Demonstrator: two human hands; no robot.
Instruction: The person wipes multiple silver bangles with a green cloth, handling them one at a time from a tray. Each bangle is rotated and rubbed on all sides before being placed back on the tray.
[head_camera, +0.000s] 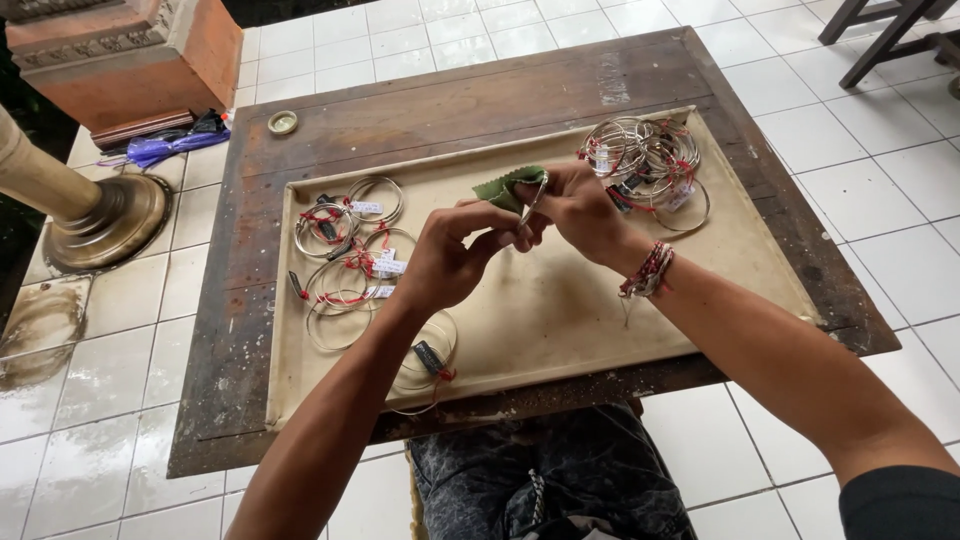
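A brass lamp base (100, 215) stands on the white tiles at far left, a purple bundle (165, 148) behind it. On the dark wooden table (450, 100) lies a cream tray (560, 320). Tagged silver bangles (345, 255) are spread on its left side. The left hand (445, 260) pinches a green polishing cloth (508, 186) against a silver bangle (535, 195), which the right hand (575, 205) grips, above mid-tray. A second heap of bangles (645, 160) lies just right of the hands.
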